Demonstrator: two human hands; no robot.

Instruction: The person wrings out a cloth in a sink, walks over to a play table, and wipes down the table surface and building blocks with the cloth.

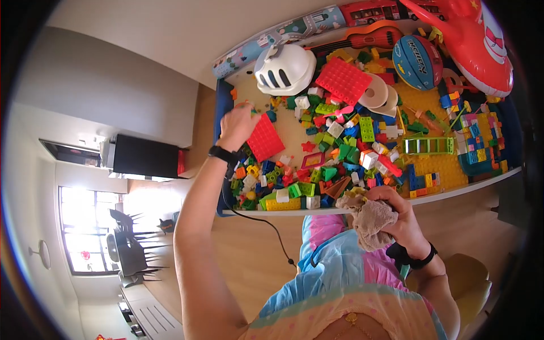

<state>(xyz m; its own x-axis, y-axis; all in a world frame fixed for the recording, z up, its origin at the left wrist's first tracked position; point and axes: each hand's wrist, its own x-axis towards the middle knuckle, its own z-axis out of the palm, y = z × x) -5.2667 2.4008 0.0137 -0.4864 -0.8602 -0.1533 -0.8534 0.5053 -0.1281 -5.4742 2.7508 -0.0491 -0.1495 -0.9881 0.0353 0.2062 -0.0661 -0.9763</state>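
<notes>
My left hand (238, 123) reaches into the left end of a toy tray (246, 90), fingers curled downward near its surface. Whatever the fingertips hold, if anything, is hidden. Right beside this hand lies a red studded building plate (265, 139). My right hand (401, 218) is closed around a crumpled brown cloth (371, 224) at the tray's near edge. Piled in front of it are many coloured building blocks (340, 150), with a green ladder-like piece (429, 145) further right.
A white helmet-like toy (284, 69), another red plate (344, 80), a blue ball (417, 62), a toy guitar (374, 38) and a red inflatable (481, 51) sit toward the back. A black cable (266, 221) hangs over the near edge. Chairs (133, 249) stand far left.
</notes>
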